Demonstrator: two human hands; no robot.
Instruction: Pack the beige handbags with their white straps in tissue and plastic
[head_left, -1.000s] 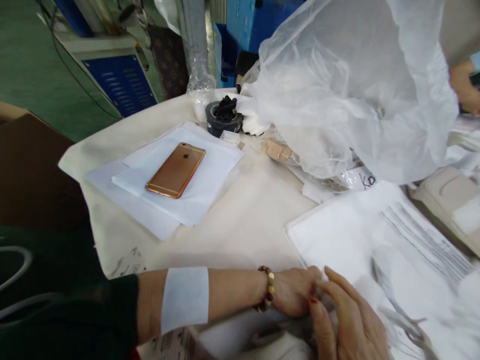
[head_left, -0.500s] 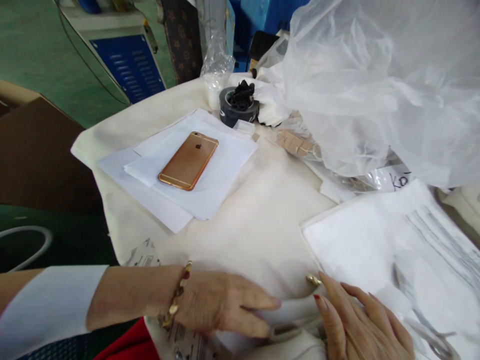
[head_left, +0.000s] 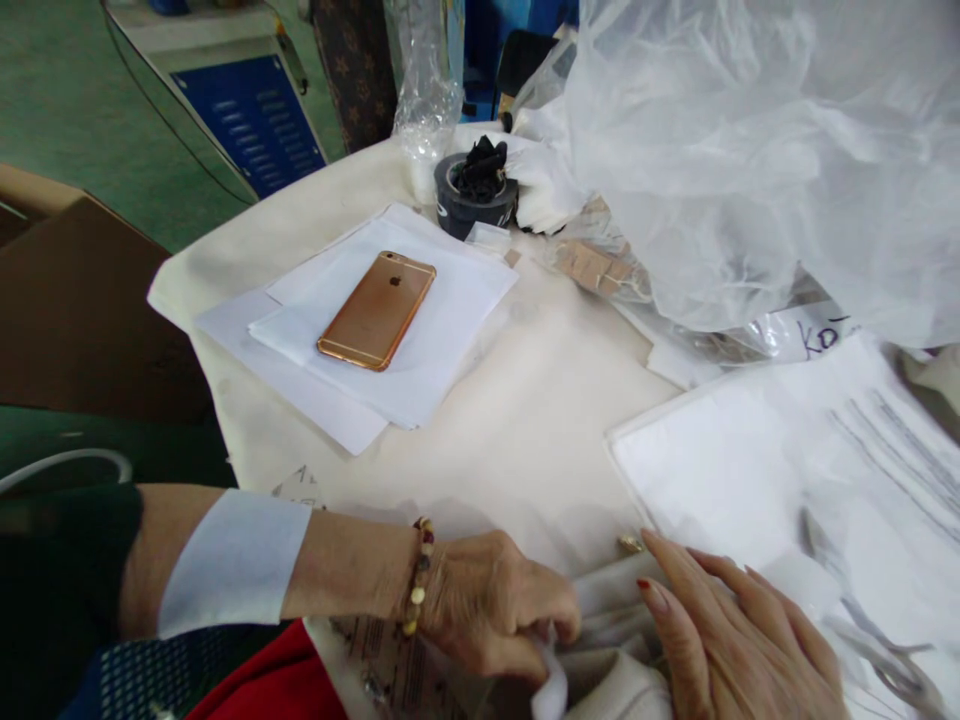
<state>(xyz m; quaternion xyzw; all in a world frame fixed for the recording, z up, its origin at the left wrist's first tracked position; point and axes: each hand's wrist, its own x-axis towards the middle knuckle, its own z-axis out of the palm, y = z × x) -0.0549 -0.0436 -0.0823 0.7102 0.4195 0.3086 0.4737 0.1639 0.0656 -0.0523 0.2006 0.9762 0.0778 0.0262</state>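
Low in the head view lies a bunched off-white cloth. My left hand is closed at its left side, pinching a thin whitish strip that looks like film or soft material; its kind is unclear. A beaded bracelet circles that wrist, and a white patch covers part of the forearm. My right hand rests flat on the cloth with fingers stretched out. Just beyond its fingertips is a small gold-coloured piece. Metal scissors lie right of this hand, partly under clear plastic.
A gold phone lies on white paper sheets. Behind stands a black tape roll with dark scraps in it. Large translucent plastic bags fill the back right; a white plastic-wrapped packet lies below. A cardboard box stands left.
My left hand has moved slightly right, and its fingers have curled from loosely extended to a pinch on the whitish strip. My right hand stays flat on the cloth. The view has shifted slightly.
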